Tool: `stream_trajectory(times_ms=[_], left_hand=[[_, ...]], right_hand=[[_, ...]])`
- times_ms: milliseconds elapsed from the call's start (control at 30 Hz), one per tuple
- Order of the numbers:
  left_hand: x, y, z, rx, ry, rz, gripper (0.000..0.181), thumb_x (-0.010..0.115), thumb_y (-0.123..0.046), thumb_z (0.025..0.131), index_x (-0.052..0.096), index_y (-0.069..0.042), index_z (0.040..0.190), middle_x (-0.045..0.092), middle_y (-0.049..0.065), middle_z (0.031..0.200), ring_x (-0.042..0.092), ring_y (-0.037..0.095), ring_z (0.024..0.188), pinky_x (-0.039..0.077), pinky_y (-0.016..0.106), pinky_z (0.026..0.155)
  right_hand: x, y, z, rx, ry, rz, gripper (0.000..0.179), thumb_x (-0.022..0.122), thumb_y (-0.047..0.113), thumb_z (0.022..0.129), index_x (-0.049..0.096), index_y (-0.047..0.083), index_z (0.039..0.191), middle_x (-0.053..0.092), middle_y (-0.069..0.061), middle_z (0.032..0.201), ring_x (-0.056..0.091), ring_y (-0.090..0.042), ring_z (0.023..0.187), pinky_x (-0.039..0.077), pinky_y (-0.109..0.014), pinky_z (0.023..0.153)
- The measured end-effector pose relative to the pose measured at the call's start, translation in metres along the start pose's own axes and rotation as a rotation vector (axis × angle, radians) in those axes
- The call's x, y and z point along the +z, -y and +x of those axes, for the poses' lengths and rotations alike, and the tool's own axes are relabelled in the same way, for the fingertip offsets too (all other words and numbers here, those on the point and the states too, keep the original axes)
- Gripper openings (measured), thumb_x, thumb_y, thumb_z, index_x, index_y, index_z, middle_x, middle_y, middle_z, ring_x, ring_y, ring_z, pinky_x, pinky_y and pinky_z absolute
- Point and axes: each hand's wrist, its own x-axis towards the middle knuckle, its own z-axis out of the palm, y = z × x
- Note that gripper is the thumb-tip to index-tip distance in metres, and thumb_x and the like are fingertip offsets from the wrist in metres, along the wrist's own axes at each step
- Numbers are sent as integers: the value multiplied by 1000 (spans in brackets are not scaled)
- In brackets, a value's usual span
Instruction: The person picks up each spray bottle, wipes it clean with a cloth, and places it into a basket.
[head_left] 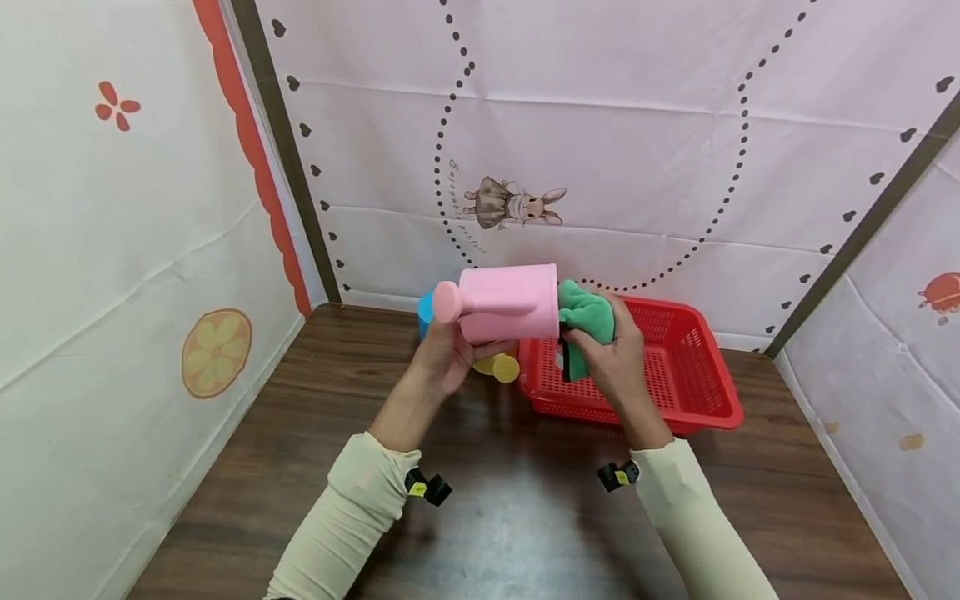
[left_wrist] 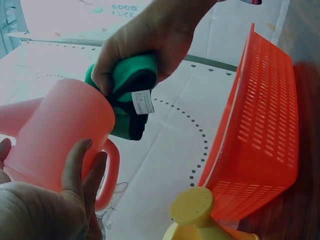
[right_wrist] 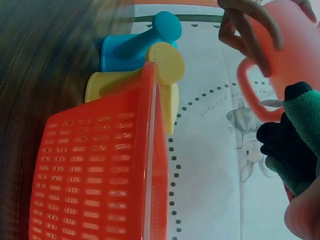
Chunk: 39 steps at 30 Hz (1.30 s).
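Note:
A pink watering can [head_left: 517, 302] is held on its side above the table, its round sprinkler head toward the left. My left hand [head_left: 444, 354] grips it from below, fingers curled about its body, as the left wrist view shows. In my right hand [head_left: 621, 350] is a bunched green cloth [head_left: 587, 315] with a dark underside and a white label [left_wrist: 143, 102]. The cloth is right at the can's base end; whether it touches is hard to tell. The can's handle [left_wrist: 113, 172] shows in the left wrist view.
Behind my right hand a red perforated basket [head_left: 708, 375] stands on the brown wooden table [head_left: 480, 517]. Left of it are a yellow watering can [right_wrist: 167, 62] and a blue watering can [right_wrist: 127, 52], partly hidden in the head view. Printed cloth walls [head_left: 600, 150] enclose the table.

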Motion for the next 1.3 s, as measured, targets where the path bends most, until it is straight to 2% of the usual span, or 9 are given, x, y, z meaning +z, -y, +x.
stream_trajectory(times_ms=[167,333,467,667,800,867,1100,1167,1300], left_hand=[[-2,-1,2,-11,-42,13,101,92,-85,68,66,-22,142,78,0,122,80,18,107,67,53,92],[-5,-2,3,-65,-10,58,116,91,-92,58,65,-19,144,79,1,121,83,19,104,69,52,89],[-7,-1,1,-83,45,72,103,85,-88,75,63,-18,148,79,2,123,84,19,105,71,49,88],[-11,2,-4,-68,11,100,99,86,-84,78,67,-14,144,83,-1,117,84,15,100,72,42,87],[-11,3,-8,-38,-55,97,54,82,-55,99,71,-12,130,82,-5,103,79,7,88,68,24,81],[-9,3,-8,-18,-76,65,46,82,-48,100,71,-12,127,81,-5,100,78,7,87,67,22,80],[-4,-1,-6,27,-84,-2,99,98,-76,63,71,-13,135,83,-2,110,83,13,94,72,35,83],[-4,-1,-5,19,-98,-8,92,98,-75,69,73,-15,134,82,-1,110,82,13,95,72,36,83],[-4,-3,-4,-26,-125,15,54,78,-54,99,68,-18,137,78,-1,116,80,14,99,72,37,83]], right_hand=[[0,6,-4,-42,15,0,62,83,5,97,61,8,155,66,-16,143,61,-22,116,60,-22,84],[0,14,-4,-95,-33,15,61,83,1,94,63,2,151,68,-19,139,62,-20,113,59,-23,85],[-1,19,1,-109,-65,14,59,83,1,92,64,2,149,68,-20,134,62,-19,109,59,-23,82],[-3,16,9,-62,-58,4,58,80,4,95,65,6,151,69,-17,132,62,-21,107,59,-23,78],[-5,8,10,-9,-46,1,55,79,7,97,65,7,150,69,-16,130,62,-22,106,58,-21,76],[-6,4,8,12,-29,-1,54,79,10,99,64,8,151,68,-16,131,62,-22,107,59,-21,77],[-2,-3,-3,9,29,-18,59,80,7,100,61,8,156,68,-19,139,63,-26,110,62,-24,78],[-2,-1,-5,-2,38,-21,60,81,5,99,61,7,156,67,-19,141,63,-27,112,61,-24,80],[-2,8,-8,-33,54,-15,61,82,4,98,60,6,155,67,-17,144,61,-25,116,62,-24,84]])
